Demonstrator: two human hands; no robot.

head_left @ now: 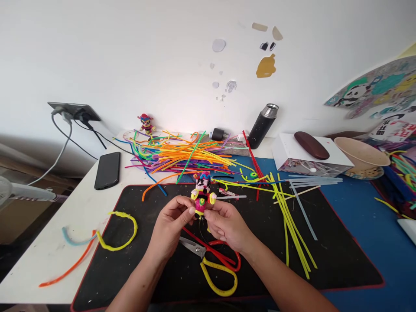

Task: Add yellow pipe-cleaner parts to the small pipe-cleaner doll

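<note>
Black mat [156, 268] on white desk [42, 255], plain wall [130, 52] behind; pipe cleaners [195, 152] heaped beyond mat. Scissors [199, 250] lie below the hands. White box [312, 162] at right, contents indistinct. Figurine's sides partly hidden by fingers. Left hand [173, 216], right hand [229, 223] nearly closed, both pinching the pipe-cleaner figurine [200, 204] above mat.

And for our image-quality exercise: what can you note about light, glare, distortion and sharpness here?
In the head view: soft, fairly even light on the wall; a glint on the metal bottle top; apparent wide-angle stretching towards the right edge; held figure reasonably clear, though its finest details are too small to judge.
</note>
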